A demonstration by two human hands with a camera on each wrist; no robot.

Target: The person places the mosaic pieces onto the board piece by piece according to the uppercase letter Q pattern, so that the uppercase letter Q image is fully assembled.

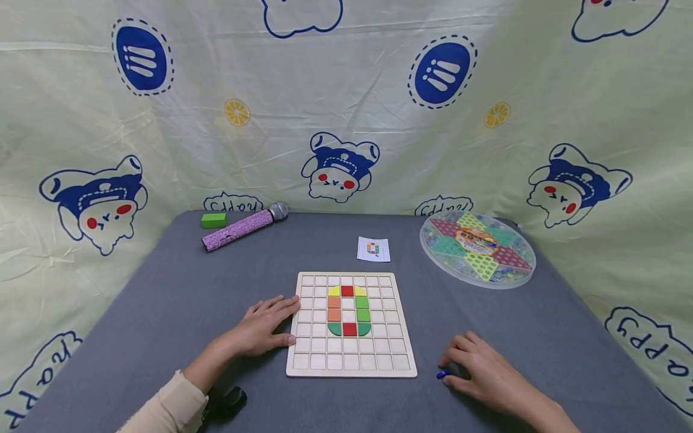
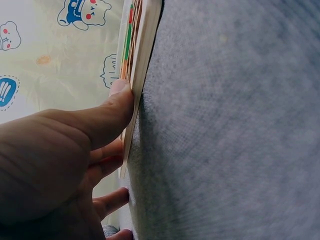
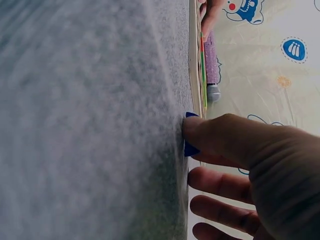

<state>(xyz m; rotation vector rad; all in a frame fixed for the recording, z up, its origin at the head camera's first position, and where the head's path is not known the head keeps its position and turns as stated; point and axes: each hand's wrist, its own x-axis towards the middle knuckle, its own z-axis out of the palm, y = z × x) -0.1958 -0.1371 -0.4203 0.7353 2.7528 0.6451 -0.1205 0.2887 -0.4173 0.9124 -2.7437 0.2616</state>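
A square wooden grid board lies on the table with yellow, red, orange and green tiles set in a ring in its cells. Along its left edge rests my left hand, fingers spread; the left wrist view has the thumb against the board's side. Right of the board, my right hand is down at the tabletop, pinching a small blue tile. In the right wrist view the thumb covers the middle of that blue tile, so its full shape is hidden.
Behind the board lies a small printed card with a coloured pattern. A round Chinese checkers box is at the back right. A purple glittery microphone and a green block lie at the back left. Patterned cloth hangs behind the table.
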